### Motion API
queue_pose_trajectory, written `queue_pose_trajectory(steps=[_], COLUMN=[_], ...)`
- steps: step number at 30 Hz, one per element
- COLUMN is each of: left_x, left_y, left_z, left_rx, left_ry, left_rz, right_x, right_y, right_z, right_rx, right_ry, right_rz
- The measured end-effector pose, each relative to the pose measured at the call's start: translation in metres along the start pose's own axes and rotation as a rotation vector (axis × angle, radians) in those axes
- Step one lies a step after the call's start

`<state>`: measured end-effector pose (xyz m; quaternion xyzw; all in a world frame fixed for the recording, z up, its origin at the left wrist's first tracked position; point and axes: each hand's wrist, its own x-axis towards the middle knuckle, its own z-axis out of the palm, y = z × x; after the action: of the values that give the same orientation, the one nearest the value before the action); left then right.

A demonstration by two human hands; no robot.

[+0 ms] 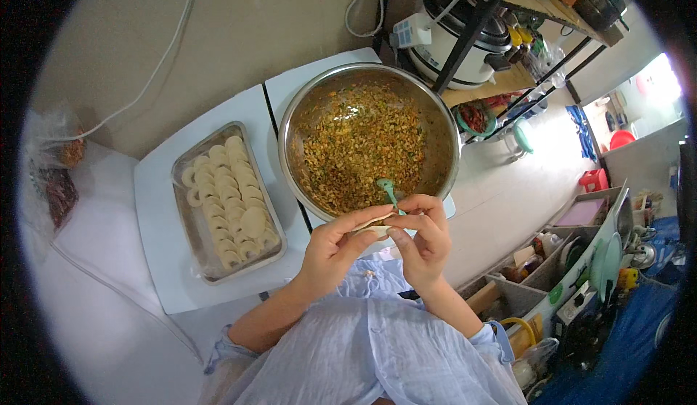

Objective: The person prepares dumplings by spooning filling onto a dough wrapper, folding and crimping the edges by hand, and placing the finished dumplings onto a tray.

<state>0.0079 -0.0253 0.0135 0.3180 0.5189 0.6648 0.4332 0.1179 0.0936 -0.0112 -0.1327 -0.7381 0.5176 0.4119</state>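
Between my left hand (340, 244) and my right hand (425, 239), both sets of fingertips pinch a folded dough wrapper (375, 227), partly open along its top, with a bit of filling showing. They are at the near rim of a large stainless steel bowl (286, 179) of chopped filling (362, 149). A green plastic spoon (386, 185) rests in the filling, its lower end partly hidden by my right fingers. Left of the bowl, a metal tray (187, 244) bears overlapping rows of round dough wrappers (220, 187), with one wrapper (253, 222) lying flat on top.
Under bowl and tray is a white table (158, 231) against the wall. A rack (471, 29) with a rice cooker (444, 56) stands close behind the bowl at right. A cable (163, 56) hangs at left. Grey compartments (523, 296) with kitchen goods lie at lower right.
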Motion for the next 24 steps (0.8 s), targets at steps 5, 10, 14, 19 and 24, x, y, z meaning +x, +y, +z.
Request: queue_pose_trajectory(steps=[5,10,14,19,24], left_x=[-0.001,0.003,0.007,0.009,0.012], left_y=[-0.005,-0.007,-0.012,-0.014,-0.008], left_z=[0.005,0.006,0.007,0.009,0.015], left_rx=[-0.004,-0.174,-0.167,-0.133,-0.127], left_ry=[0.054,0.100,0.086,0.081,0.147], left_rz=[0.022,0.044,0.125,0.105,-0.020], right_x=[0.000,-0.001,-0.006,-0.003,0.008], right_y=[-0.007,-0.003,0.007,0.006,0.007], right_z=[0.003,0.005,0.004,0.005,0.000], right_rx=[0.032,0.296,0.447,0.439,-0.009], right_ry=[0.040,0.151,0.121,0.166,0.151], right_rz=[-0.014,0.139,0.211,0.239,0.066])
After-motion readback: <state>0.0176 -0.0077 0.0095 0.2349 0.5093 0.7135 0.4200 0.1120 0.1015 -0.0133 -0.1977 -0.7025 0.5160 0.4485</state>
